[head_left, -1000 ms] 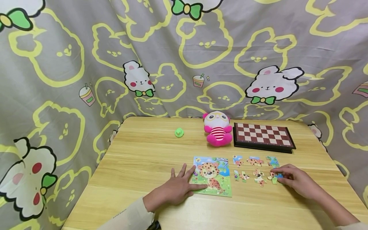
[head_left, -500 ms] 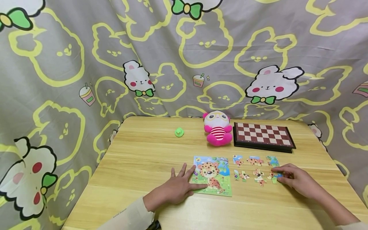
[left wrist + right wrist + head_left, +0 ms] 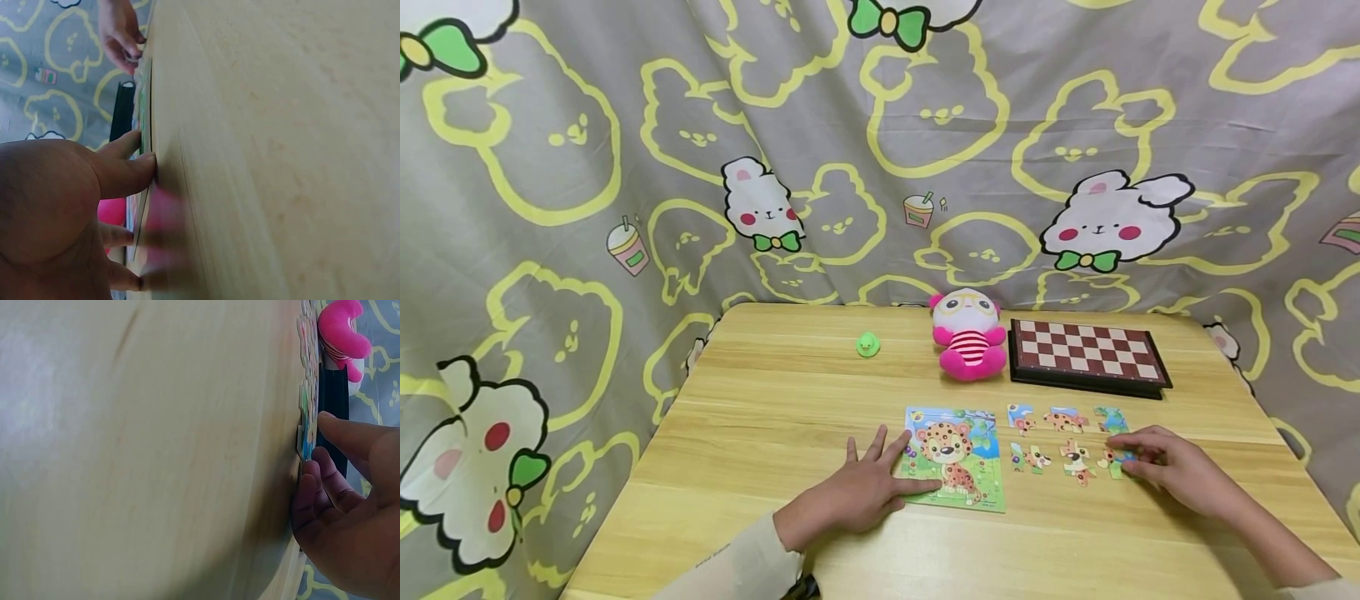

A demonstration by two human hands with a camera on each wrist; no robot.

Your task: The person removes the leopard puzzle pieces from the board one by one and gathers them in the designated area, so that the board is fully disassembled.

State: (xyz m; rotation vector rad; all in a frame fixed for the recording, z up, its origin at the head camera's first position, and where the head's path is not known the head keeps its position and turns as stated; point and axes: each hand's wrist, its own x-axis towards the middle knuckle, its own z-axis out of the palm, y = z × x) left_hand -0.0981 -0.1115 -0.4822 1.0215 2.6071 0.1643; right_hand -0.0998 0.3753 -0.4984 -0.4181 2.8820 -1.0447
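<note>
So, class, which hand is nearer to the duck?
Left: the left hand is in front of the duck; the right hand is farther off to the right, at the pieces.

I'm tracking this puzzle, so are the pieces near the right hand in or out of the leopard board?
Out: the puzzle pieces form two rows beside the leopard board, with a visible gap between.
</note>
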